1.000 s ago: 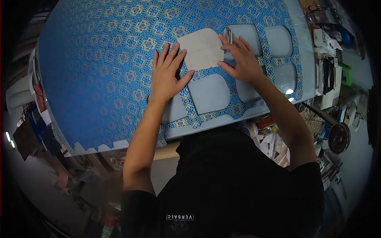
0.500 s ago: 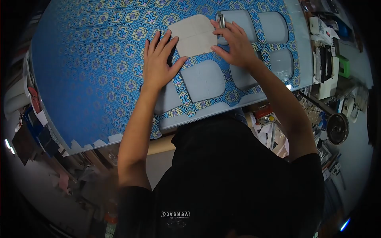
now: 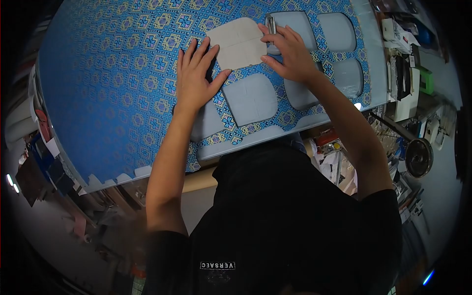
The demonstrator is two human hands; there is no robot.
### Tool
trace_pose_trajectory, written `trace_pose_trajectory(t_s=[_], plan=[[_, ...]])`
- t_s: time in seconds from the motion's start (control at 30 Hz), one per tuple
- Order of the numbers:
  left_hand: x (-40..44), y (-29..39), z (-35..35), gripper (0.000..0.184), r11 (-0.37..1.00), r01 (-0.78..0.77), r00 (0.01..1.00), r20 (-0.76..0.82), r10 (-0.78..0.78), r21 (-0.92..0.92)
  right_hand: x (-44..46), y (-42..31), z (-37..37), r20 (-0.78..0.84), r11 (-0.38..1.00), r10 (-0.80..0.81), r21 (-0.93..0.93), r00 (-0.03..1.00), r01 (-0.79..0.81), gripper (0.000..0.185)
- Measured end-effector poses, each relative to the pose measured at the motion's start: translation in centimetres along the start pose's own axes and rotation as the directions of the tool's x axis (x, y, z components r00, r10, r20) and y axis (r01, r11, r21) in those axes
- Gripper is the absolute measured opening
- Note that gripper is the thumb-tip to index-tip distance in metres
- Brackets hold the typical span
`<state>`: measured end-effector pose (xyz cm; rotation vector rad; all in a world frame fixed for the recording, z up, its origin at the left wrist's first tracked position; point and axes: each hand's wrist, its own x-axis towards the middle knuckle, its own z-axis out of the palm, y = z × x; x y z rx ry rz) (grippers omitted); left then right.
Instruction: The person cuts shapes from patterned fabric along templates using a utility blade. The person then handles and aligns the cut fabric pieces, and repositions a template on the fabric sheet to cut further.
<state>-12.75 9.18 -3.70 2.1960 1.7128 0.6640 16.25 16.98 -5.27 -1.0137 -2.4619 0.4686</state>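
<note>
A beige rounded-square template (image 3: 238, 44), creased across the middle, lies flat on blue cloth (image 3: 137, 59) with a yellow and purple geometric pattern. My left hand (image 3: 196, 78) is spread flat, fingertips at the template's left edge and palm over the cloth. At the right edge, my right hand (image 3: 290, 54) rests with thumb and forefinger touching or very near the template. A slim silver metal tool (image 3: 272, 23) sticks up between its bent fingers; its kind and lower end are hidden. Below the template is a grey rounded area (image 3: 250, 100), apparently an opening cut in the cloth.
More grey rounded openings (image 3: 338, 32) sit right of the template, some partly under my right arm. The table edge (image 3: 265, 138) runs close to my body. Beyond the table's right side stand cluttered goods, a green stool (image 3: 426, 81) and a round dark metal object (image 3: 419, 157).
The view has shifted very slightly. Both hands and the template keep nearly the same places; my right hand's fingers have moved a little at the template's edge.
</note>
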Motion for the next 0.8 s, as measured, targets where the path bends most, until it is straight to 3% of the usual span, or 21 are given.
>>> trace_pose_trajectory(t_s=[0.2, 0.4, 0.47, 0.7, 0.8], plan=[[-0.1, -0.2, 0.2, 0.064, 1.000, -0.001, 1.000, -0.026, 0.001, -0.015, -0.1, -0.2, 0.2, 0.020, 0.999, -0.004, -0.043, 1.000, 0.005, 0.044], [-0.5, -0.4, 0.3, 0.066, 1.000, -0.004, 0.999, -0.042, 0.002, -0.031, 1.3, -0.8, -0.1, 0.052, 0.985, -0.120, -0.117, 0.991, 0.125, 0.046], [-0.5, -0.4, 0.4, 0.067, 0.999, -0.004, 0.999, -0.048, 0.002, -0.041, 1.6, -0.9, -0.2, 0.129, 0.992, 0.059, 0.101, 0.990, -0.073, 0.050], [-0.7, -0.8, 0.4, 0.069, 1.000, -0.011, 1.000, -0.014, 0.011, 0.003, 1.0, -0.2, 0.8, 0.062, 0.990, 0.070, 0.119, 0.996, -0.077, 0.059], [-0.6, -0.9, 0.2, 0.071, 0.997, -0.015, 1.000, -0.016, 0.014, -0.079, 1.2, -0.2, 0.6, 0.104, 0.981, 0.073, 0.172, 0.992, -0.090, 0.073]])
